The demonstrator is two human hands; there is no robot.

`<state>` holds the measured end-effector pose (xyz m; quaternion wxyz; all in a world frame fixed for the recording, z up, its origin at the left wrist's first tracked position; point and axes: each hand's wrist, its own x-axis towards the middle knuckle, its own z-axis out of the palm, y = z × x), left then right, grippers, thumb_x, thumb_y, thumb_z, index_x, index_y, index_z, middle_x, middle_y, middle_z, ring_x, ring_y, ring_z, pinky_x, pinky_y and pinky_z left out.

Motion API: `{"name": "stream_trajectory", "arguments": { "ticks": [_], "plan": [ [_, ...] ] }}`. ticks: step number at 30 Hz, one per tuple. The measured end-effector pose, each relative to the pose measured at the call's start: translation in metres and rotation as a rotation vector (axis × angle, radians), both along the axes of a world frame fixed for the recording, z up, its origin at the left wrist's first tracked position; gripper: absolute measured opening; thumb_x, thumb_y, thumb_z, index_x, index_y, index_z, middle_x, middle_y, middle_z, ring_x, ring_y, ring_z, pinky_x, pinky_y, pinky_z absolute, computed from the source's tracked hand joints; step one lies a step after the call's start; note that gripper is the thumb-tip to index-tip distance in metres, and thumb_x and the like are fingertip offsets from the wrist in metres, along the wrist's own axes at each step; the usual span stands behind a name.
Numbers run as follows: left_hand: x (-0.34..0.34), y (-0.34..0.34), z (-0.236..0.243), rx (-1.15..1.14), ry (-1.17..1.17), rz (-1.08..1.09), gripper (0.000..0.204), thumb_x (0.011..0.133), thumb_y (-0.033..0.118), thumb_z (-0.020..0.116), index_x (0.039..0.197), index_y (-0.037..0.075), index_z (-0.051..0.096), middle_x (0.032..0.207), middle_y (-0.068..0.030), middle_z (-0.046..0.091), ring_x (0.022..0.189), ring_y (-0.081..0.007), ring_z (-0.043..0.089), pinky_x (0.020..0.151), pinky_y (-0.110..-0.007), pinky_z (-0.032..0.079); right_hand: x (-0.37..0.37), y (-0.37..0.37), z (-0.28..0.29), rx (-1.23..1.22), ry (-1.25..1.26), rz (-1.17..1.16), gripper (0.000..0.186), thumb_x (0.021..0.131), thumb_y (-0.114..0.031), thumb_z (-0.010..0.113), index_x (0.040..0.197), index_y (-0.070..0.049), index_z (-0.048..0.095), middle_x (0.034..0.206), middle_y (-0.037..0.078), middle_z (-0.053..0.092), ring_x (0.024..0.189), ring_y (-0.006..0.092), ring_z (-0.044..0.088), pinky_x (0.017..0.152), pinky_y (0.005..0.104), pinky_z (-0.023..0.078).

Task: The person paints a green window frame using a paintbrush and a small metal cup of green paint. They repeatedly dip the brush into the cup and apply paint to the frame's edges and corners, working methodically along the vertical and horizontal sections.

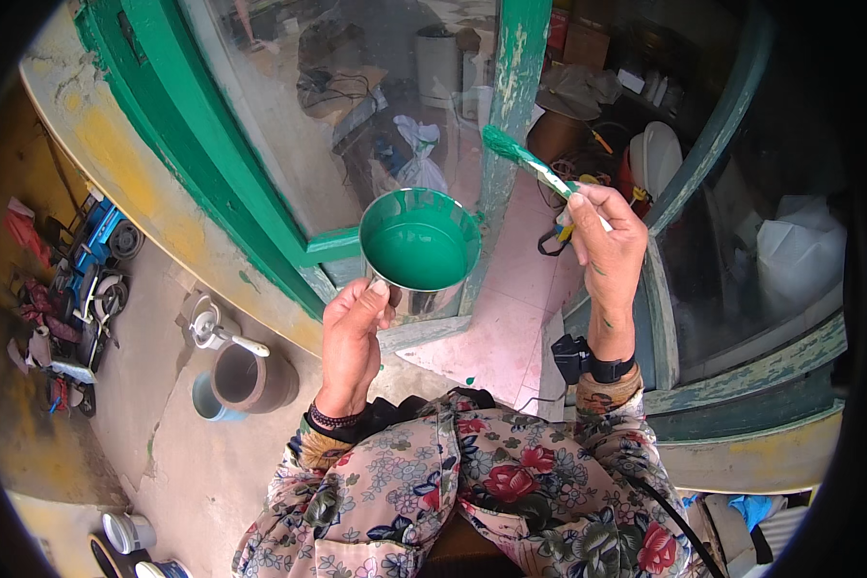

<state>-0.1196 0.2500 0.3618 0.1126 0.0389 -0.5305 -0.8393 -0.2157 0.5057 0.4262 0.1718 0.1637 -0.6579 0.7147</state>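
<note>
My left hand [354,342] grips the handle of a metal cup of green paint [419,246], held upright in front of the glazed door. My right hand [607,236] holds a paintbrush [535,166] by its pale handle, its bristles coated green and raised above the cup to the right, by the peeling edge of the door frame [511,101]. Whether the bristles touch the wood I cannot tell. The door's left-side timbers [193,144] are bright green.
Below lies a pink tiled threshold [501,299]. At left are tricycles or scooters [96,265], a brown crock [255,380], a blue bucket [204,393] and white pails [125,530]. A second glazed panel [722,308] is at right; clutter [597,116] fills the space inside.
</note>
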Motion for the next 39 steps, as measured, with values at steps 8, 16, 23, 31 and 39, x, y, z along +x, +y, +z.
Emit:
{"name": "stream_trajectory", "arguments": {
  "ticks": [8,16,23,31,39],
  "plan": [
    [-0.005,0.028,-0.011,-0.068,-0.018,-0.053,0.031,0.091,0.022,0.063,0.067,0.008,0.05,0.064,-0.0018,0.05,0.068,-0.0126,0.046,0.071,-0.028,0.037,0.001,-0.004,-0.001,0.8,0.259,0.123,0.013,0.08,-0.009,0.07,0.091,-0.002,0.07,0.074,0.011,0.064,0.062,0.0213,0.061,0.056,0.0306,0.045],
    [-0.025,0.038,-0.008,0.073,0.026,-0.206,0.022,0.092,0.02,0.062,0.074,0.008,0.056,0.079,0.0013,0.057,0.069,-0.007,0.042,0.066,-0.022,0.033,-0.002,0.001,0.009,1.067,0.402,-0.014,0.011,0.076,-0.01,0.067,0.084,-0.003,0.069,0.071,0.014,0.061,0.063,0.0317,0.061,0.057,0.0395,0.048],
    [-0.06,0.046,0.015,0.067,0.127,-0.208,0.027,0.092,0.02,0.061,0.07,0.008,0.052,0.062,-0.0002,0.051,0.062,-0.0093,0.045,0.067,-0.026,0.036,-0.004,0.02,0.024,0.827,0.389,-0.187,0.012,0.08,-0.008,0.068,0.089,-0.001,0.069,0.074,0.013,0.063,0.061,0.0267,0.061,0.056,0.0331,0.047],
    [-0.095,0.052,0.036,0.145,0.163,-0.253,0.027,0.092,0.02,0.061,0.07,0.009,0.051,0.062,0.0009,0.05,0.059,-0.0089,0.045,0.062,-0.026,0.037,-0.047,0.011,0.058,0.493,0.471,-0.53,0.018,0.087,-0.013,0.07,0.101,-0.002,0.072,0.085,0.004,0.069,0.074,0.0074,0.06,0.063,0.0213,0.046],
    [-0.101,0.052,0.021,0.136,0.124,-0.233,0.027,0.092,0.02,0.061,0.07,0.009,0.05,0.061,0.001,0.049,0.058,-0.0087,0.044,0.064,-0.026,0.038,-0.119,0.005,0.042,0.67,0.852,-0.69,0.015,0.083,-0.006,0.068,0.098,-0.002,0.067,0.074,0.012,0.06,0.063,0.026,0.06,0.055,0.0314,0.047]
  ]
}}
